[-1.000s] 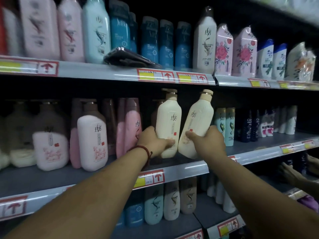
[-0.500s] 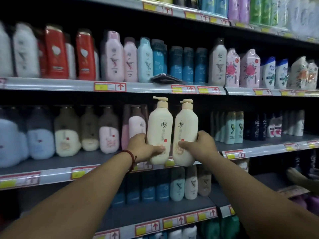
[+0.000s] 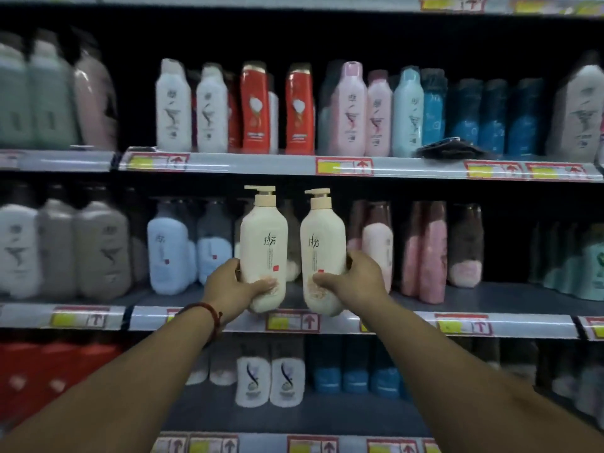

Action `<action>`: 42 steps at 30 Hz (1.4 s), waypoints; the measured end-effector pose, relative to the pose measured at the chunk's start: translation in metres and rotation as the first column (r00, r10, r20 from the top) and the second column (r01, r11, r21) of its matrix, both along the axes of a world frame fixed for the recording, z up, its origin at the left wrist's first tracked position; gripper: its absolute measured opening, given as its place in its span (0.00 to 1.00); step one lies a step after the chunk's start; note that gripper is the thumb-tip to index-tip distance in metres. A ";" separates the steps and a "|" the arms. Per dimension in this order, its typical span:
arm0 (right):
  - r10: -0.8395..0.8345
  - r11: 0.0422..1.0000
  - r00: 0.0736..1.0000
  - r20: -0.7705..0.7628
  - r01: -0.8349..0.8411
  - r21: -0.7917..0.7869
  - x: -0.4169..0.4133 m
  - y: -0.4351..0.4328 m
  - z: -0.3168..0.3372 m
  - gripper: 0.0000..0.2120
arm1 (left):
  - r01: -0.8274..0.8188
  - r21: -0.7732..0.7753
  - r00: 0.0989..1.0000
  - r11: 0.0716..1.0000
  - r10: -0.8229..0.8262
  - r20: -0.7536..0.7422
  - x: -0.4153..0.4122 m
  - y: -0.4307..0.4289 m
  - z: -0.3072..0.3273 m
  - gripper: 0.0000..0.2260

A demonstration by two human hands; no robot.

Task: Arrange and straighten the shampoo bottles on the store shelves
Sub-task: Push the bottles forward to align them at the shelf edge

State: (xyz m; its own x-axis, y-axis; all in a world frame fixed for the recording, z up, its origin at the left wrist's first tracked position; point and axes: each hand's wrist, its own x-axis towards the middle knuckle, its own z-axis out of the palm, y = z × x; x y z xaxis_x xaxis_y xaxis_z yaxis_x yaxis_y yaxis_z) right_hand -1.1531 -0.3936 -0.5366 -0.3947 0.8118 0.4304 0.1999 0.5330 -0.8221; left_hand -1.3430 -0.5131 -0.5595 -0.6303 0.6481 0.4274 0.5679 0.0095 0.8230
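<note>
My left fingers (image 3: 264,284) grip the left bottle (image 3: 264,243), my right fingers (image 3: 322,277) the right bottle (image 3: 322,250), both upright at the shelf (image 3: 506,297) edge; I'd set them down level, labels forward, side by side.

Left cream bottle (image 3: 264,246): cream pump bottle with dark script and a small red square; upright, spout pointing left; left hand (image 3: 233,291) grips its lower part; base at the front edge of the middle shelf (image 3: 408,318).
Right cream bottle (image 3: 322,253): same design, upright, spout pointing left; right hand (image 3: 356,282) grips its lower part; just beside the first across a narrow gap, base at the same front edge.
</note>
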 end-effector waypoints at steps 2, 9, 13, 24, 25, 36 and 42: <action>0.020 1.000 1.000 -0.021 -0.020 0.018 -0.026 0.004 -0.002 0.25 | -0.015 0.031 0.999 0.999 0.014 0.032 -0.030 -0.003 -0.009 0.23; -0.029 0.998 0.996 -0.080 0.034 0.059 -0.098 0.044 -0.013 0.25 | -0.009 0.076 0.998 0.997 0.004 0.064 -0.102 0.017 -0.019 0.23; -0.056 0.996 0.990 -0.129 0.063 0.055 -0.130 0.064 -0.025 0.20 | 0.071 0.035 0.995 0.997 -0.073 0.061 -0.124 0.040 -0.026 0.23; -0.006 0.992 0.995 -0.104 0.019 0.126 -0.157 0.073 -0.051 0.23 | 0.141 0.070 0.988 0.988 -0.145 0.052 -0.142 0.046 -0.041 0.26; -0.013 0.990 0.995 -0.098 0.027 0.137 -0.157 0.071 -0.052 0.24 | 0.140 0.075 0.988 0.987 -0.145 0.058 -0.142 0.046 -0.042 0.28; -0.236 0.909 0.972 0.001 0.220 0.354 -0.156 0.068 -0.060 0.33 | 0.120 -0.024 0.992 0.992 -0.120 0.028 -0.133 0.046 -0.043 0.26; -0.196 0.937 0.980 0.019 0.182 0.298 -0.157 0.070 -0.061 0.32 | 0.069 -0.009 0.996 0.998 -0.069 -0.053 -0.130 0.044 -0.044 0.22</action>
State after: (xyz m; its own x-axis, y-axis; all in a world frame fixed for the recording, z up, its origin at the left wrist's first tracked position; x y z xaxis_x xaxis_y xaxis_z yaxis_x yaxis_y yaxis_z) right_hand -1.3100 -0.3234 -0.5979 -0.2725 0.7142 0.6447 0.3557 0.6974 -0.6222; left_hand -1.4729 -0.4690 -0.6034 -0.5607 0.6922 0.4545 0.6102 -0.0256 0.7918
